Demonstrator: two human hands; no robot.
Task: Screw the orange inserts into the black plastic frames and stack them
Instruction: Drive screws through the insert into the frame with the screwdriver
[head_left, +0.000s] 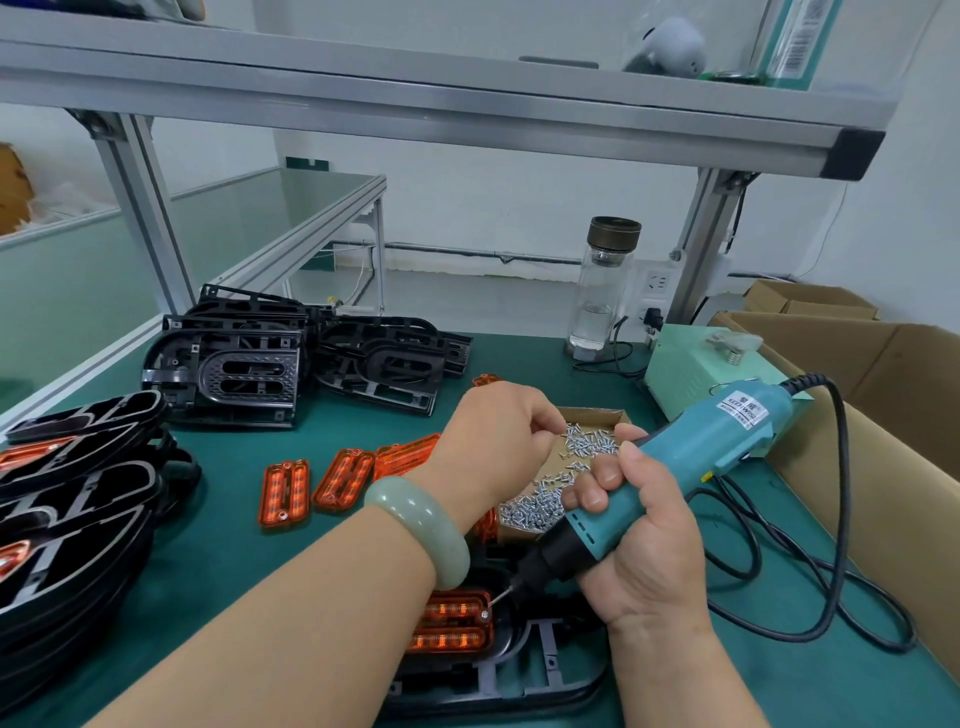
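My left fingers (540, 415) pinch screws (537, 506) mid-frame, right fingers (597, 475) grasp the screwdriver (691, 452); next one likely needs seating in the orange insert (452, 636).

Factory assembly bench (675, 675): aluminium-frame shelf (415, 104), electric screwdriver (691, 457).

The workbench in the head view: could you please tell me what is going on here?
A person's right hand grips the teal electric screwdriver, its bit at a screw in the orange insert seated in the black frame nearest them. The left hand pinches screws in the cardboard box. Loose inserts lie on the mat; finished frames are stacked at left, bare frames behind.
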